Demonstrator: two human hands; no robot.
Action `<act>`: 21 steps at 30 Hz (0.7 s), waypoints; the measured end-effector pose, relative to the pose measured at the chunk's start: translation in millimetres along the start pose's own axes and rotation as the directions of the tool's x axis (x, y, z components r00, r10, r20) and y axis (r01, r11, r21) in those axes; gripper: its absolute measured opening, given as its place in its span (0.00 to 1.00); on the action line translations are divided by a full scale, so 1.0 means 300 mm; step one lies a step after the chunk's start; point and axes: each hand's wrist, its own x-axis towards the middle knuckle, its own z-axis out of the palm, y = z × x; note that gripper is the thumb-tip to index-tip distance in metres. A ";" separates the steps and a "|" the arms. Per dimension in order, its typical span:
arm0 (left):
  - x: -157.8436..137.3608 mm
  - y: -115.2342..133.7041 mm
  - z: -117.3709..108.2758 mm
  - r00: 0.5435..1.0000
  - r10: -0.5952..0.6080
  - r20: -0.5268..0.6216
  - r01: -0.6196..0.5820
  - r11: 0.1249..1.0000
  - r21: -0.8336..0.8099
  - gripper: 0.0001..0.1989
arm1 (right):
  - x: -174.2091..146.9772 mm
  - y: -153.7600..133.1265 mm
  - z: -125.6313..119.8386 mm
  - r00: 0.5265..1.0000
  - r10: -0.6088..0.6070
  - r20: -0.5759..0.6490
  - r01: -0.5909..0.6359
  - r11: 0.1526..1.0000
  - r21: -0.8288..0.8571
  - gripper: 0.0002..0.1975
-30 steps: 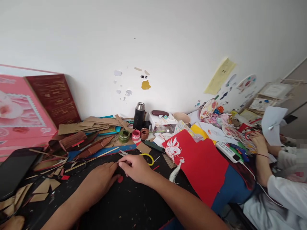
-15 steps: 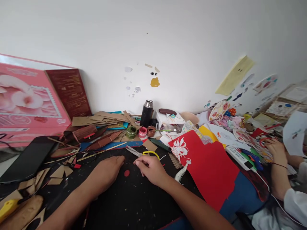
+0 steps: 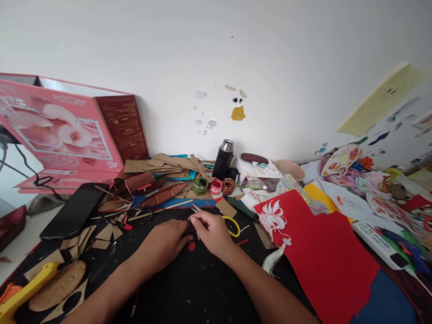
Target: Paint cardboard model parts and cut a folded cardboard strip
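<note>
So it's a plain white wall (image 3: 168,54) with little scraps stuck on it, and below that a black mat (image 3: 189,292) dotted with tiny crumbs. Busy desk, honestly.

The small red disc (image 3: 191,246) lies flat on the mat, right by the left thumb; I can't tell if they touch. Left hand (image 3: 170,238) and right hand (image 3: 211,231) are together, fingertips meeting just past the disc. Whether something tiny is pinched in there — no clue, fingers cover it. The scissors (image 3: 231,227) lie just beyond the right hand, yellow handle loop on its far side and a blade poking out past the fingers.

Further ahead of the hands are a green jar (image 3: 200,186), a pink jar (image 3: 216,186) and a brown jar (image 3: 228,186), with a black flask (image 3: 223,158) behind. Off past the right forearm there's a big red sheet (image 3: 324,252).

What could go wrong, I reckon: a careless sweep of the left thumb could flick that disc away, it's so small and loose. Fingers pushing forward blind might catch the blade. A longer reach could tip a jar — they look open, so that'd be messy.
</note>
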 end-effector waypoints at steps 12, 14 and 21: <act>-0.124 -0.157 -0.405 0.945 -0.165 -0.282 0.183 0.982 0.040 0.26 | -0.054 0.013 -0.034 0.992 -0.094 -0.079 0.089 0.994 -0.062 0.14; -0.042 -0.190 -0.523 0.946 -0.220 -0.237 0.247 0.964 0.094 0.28 | -0.062 0.005 -0.031 0.989 -0.150 -0.009 0.148 0.982 -0.113 0.14; 0.398 -0.367 -0.605 0.979 -0.178 -0.097 0.203 0.891 0.405 0.25 | -0.071 0.008 -0.042 0.981 -0.187 0.054 0.194 0.956 -0.220 0.13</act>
